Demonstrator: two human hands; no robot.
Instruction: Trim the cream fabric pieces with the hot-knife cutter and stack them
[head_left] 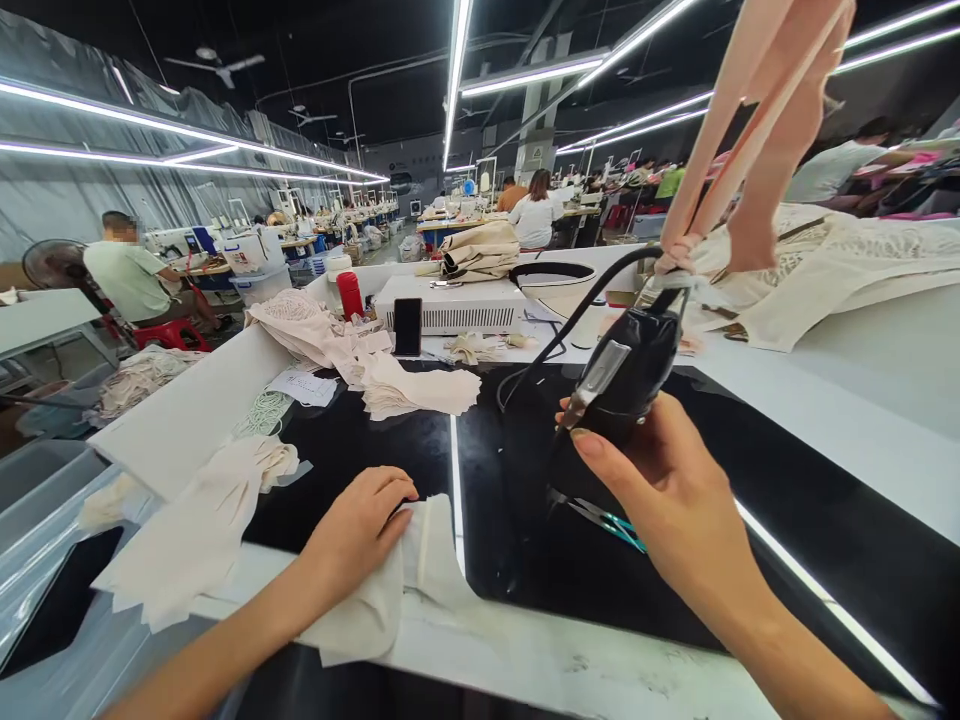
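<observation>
My right hand is closed around a black corded hand tool with a metal side piece, shaped like an electric clipper. The tool is held tilted above the black tabletop panel, its metal end down to the left. Pink fabric strips are tied at its upper end. Below the tool lie small scissors with teal handles, partly behind my right hand. At the near table edge my left hand grips a cream fabric piece between thumb and curled fingers. Part of that piece hangs over the edge.
Stacked cream cut pieces lie toward the back, more pieces at left. Behind stand a phone, a white vented box and a red bottle. Garments are heaped at right. A seated person is farther left.
</observation>
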